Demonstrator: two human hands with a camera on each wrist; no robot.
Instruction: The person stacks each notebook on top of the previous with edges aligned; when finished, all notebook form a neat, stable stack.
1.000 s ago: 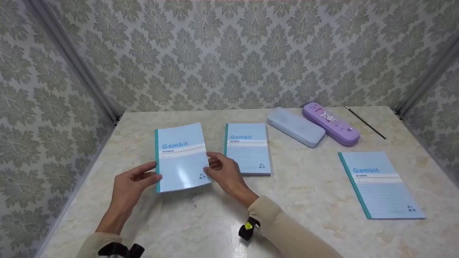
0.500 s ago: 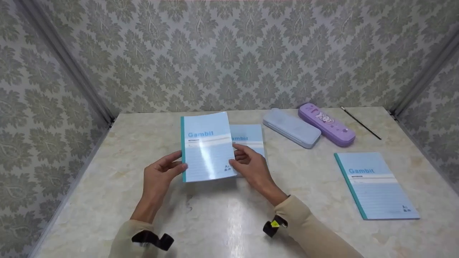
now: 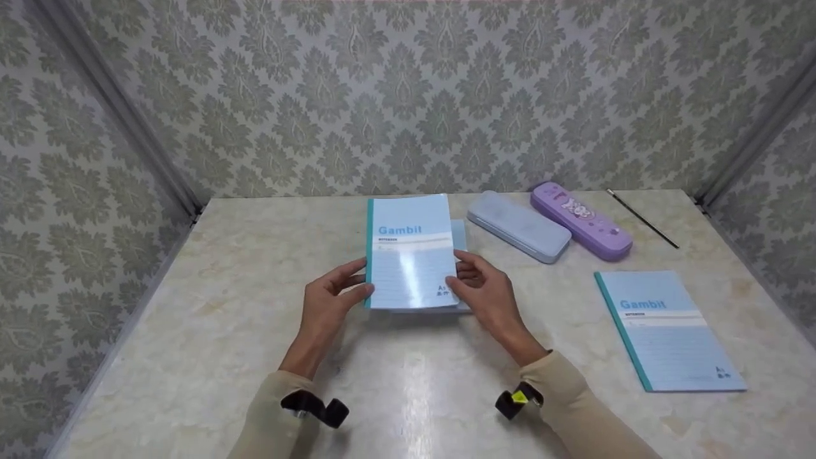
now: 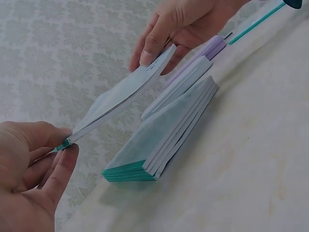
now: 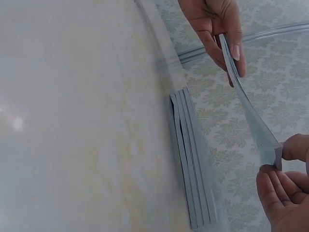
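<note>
Both hands hold a light blue "Gambit" notebook [image 3: 411,268] up above the table. At its green spine, my left hand [image 3: 331,303] pinches the edge between thumb and fingers. The right hand [image 3: 488,293] pinches the opposite edge near the lower corner. Under the held notebook lies a stack of similar notebooks [image 4: 164,130], whose green spines and page edges show in the left wrist view. In the right wrist view there is a gap between the held notebook [image 5: 251,111] and the stack [image 5: 190,159]. From the head, most of the stack is hidden.
Another Gambit notebook [image 3: 666,338] lies apart on the right of the table [image 3: 223,306]. Behind the stack, to the right, are a pale blue pencil case [image 3: 519,229], a purple pencil case [image 3: 581,223] and a thin dark pencil-like stick [image 3: 642,218]. A patterned wall [image 3: 408,95] stands at the back.
Both hands have carried the notebook from the left to the right and slightly farther back, until it is over the stack. The pencil cases and the notebook at the right stay put.
</note>
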